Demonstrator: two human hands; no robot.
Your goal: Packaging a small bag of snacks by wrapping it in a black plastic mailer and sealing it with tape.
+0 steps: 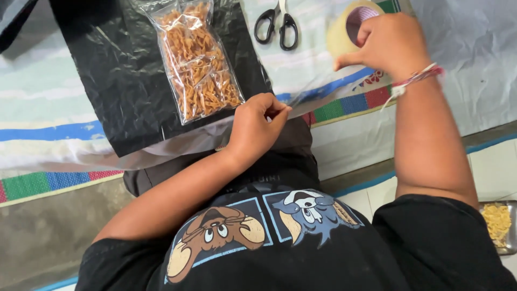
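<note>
Left hand: we pinch the black plastic sheet edge, fingers closed.
Right hand: we grip the tape roll.
Nearby: 1 snack bag on the sheet, scissors beside it, tray far right.

Soft, even daylight fills the frame, shadows barely there. Glare glints off the clear snack bag at upper centre and sheens the black plastic sheet. Focus is mostly crisp, the edges slightly stretched.

One snack bag, one scissors, one tape roll, one black sheet, one tray.
</note>
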